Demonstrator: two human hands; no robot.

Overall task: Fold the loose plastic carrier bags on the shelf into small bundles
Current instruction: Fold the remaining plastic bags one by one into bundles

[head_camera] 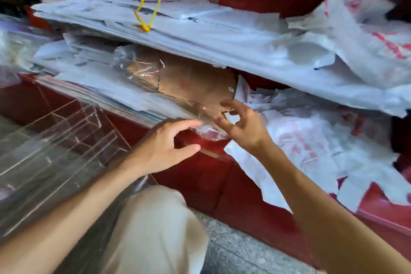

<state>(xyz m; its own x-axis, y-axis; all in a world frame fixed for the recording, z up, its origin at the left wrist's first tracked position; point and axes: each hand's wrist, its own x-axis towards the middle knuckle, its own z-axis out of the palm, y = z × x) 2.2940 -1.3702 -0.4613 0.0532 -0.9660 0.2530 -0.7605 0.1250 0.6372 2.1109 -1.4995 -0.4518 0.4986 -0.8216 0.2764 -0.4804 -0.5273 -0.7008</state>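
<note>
Carrier bags (311,140), white with red print, lay loose and crumpled on the lower shelf (133,118) of a dark red cabinet, spilling over its front edge at the right. More of them (367,29) were heaped at the right end of the upper shelf. Flat stacks of white paper sheets (155,24) covered the rest of both shelves, and a yellow cord loop (146,6) hung down onto the upper stack. A brown cardboard piece in clear wrap (189,78) lay on the lower stack. The left hand (164,147) was spread, fingertips touching a crumpled clear plastic end (209,131) at the shelf edge. The right hand (240,122) had loosely curled fingers at the cardboard's near corner; whether it held anything could not be told. A clear acrylic organiser (55,140) stood on the grey stone floor (233,247) at the left. A knee in cream trousers (155,224) showed below.
</note>
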